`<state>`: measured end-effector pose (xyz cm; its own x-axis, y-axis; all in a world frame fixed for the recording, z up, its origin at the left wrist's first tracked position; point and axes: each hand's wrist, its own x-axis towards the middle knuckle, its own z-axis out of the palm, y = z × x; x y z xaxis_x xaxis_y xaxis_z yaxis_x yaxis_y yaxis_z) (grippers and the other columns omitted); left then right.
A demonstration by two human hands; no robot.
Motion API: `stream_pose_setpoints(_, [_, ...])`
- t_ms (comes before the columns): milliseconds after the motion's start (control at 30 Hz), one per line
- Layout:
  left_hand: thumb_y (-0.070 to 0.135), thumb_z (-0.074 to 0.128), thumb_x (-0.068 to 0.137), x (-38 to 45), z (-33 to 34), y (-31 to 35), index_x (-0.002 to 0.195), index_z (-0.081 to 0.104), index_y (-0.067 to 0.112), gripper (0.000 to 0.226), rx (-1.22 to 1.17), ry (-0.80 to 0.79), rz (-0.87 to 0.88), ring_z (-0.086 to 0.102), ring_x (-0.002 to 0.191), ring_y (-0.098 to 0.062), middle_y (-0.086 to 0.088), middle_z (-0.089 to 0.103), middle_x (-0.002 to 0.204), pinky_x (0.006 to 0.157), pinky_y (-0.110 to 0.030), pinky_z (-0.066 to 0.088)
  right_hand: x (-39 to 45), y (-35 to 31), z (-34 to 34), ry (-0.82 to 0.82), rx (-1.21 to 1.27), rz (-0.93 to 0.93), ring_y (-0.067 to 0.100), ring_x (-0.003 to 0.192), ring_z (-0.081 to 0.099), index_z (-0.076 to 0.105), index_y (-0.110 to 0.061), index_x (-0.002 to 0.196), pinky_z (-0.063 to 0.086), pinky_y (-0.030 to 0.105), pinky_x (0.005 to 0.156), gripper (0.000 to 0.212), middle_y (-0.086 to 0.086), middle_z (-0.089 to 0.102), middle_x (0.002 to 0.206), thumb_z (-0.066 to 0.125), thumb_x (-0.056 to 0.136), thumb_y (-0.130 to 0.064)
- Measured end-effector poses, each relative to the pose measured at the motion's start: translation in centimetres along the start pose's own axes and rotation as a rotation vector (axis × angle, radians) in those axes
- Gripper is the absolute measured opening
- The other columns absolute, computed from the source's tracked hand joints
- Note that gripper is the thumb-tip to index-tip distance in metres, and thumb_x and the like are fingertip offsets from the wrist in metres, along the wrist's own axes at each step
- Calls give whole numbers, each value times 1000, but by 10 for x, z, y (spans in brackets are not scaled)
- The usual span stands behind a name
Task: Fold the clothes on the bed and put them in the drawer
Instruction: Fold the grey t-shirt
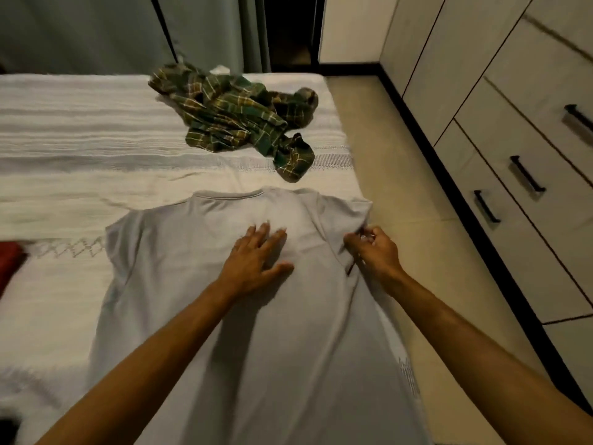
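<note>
A pale grey T-shirt (179, 284) lies spread flat on the white bed (64, 130), collar away from me, its right side reaching the bed's edge. My left hand (256, 255) rests flat on the shirt's upper middle with fingers spread. My right hand (373, 248) pinches the shirt's right sleeve near the shoulder, fingers curled on the fabric. A crumpled green plaid shirt (237, 114) lies further back on the bed. The drawers (519, 162) with black handles stand closed along the right wall.
A strip of beige floor (401, 149) runs between the bed and the drawer unit. Something red (9, 261) shows at the bed's left edge. Grey curtains (96, 30) hang behind the bed, beside a dark doorway (292, 30).
</note>
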<state>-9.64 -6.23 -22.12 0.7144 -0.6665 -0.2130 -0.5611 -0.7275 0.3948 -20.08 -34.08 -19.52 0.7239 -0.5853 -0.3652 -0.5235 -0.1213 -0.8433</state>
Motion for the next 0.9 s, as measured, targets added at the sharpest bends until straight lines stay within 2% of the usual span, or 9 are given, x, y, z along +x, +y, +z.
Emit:
stream_pose_setpoints(67, [87, 24, 90, 44, 6, 0, 164, -1, 48, 87, 5, 7, -40, -23, 158, -27, 3, -18, 174, 129, -55, -8, 37, -13, 7, 25, 45, 41, 22, 101, 71, 63, -15, 122, 59, 43, 94, 54, 3, 73, 115, 86, 82, -43])
stream_pose_setpoints(200, [88, 24, 93, 85, 10, -1, 163, 0, 50, 84, 95, 120, -77, -20, 160, -26, 6, -13, 175, 128, -56, -9, 78, -31, 7, -4, 211, 156, 28, 104, 73, 75, -15, 115, 59, 49, 97, 31, 6, 78, 110, 83, 86, -22])
stream_pose_setpoints(333, [86, 27, 94, 91, 21, -5, 164, 6, 48, 83, 157, 215, -69, -8, 162, -28, 6, -6, 176, 127, -61, 5, 89, -28, -16, -28, 547, 368, 22, 92, 72, 67, -13, 123, 62, 33, 71, 29, 6, 75, 105, 66, 93, -15])
stream_pose_setpoints(433, [85, 29, 93, 94, 25, -9, 165, 9, 45, 85, 167, 218, -67, -5, 162, -29, 5, -3, 176, 126, -63, 10, 91, -19, -34, -122, 840, 527, 18, 80, 68, 62, -10, 118, 58, 29, 64, 23, 10, 69, 97, 61, 95, -9])
stream_pose_setpoints(533, [85, 28, 93, 95, 26, -10, 165, 10, 45, 85, 160, 215, -66, -4, 162, -29, 4, -2, 176, 126, -63, 10, 97, -18, -46, -329, 723, 455, 17, 80, 63, 71, -10, 117, 49, 28, 61, 26, 8, 68, 102, 73, 91, -14])
stream_pose_setpoints(600, [85, 28, 93, 95, 26, -11, 165, 10, 44, 85, 152, 208, -57, -5, 162, -30, 3, -2, 176, 126, -63, 8, 108, -20, -54, -416, 419, 391, 18, 92, 68, 72, -15, 124, 52, 29, 69, 40, 4, 75, 111, 82, 85, -20])
stream_pose_setpoints(700, [85, 29, 93, 96, 24, -11, 166, 9, 44, 85, 162, 195, -60, -6, 162, -30, 2, -4, 176, 126, -62, 7, 128, -27, -75, -275, -20, 219, 10, 76, 63, 80, -20, 95, 48, 24, 66, 18, -3, 75, 86, 83, 86, -35])
stream_pose_setpoints(800, [85, 29, 93, 96, 26, -11, 166, 8, 44, 86, 176, 204, -59, -6, 162, -30, 2, -4, 176, 126, -62, 7, 136, -35, -83, -218, -3, 107, 12, 77, 67, 79, -13, 88, 56, 25, 71, 30, 2, 74, 84, 72, 96, -41])
stream_pose_setpoints(900, [85, 29, 93, 97, 27, -12, 165, 10, 44, 86, 176, 222, -54, -4, 162, -29, 3, -2, 176, 126, -63, 10, 136, -40, -77, -317, 180, 218, 15, 78, 70, 69, -21, 82, 59, 31, 67, 39, -1, 72, 82, 62, 98, -56])
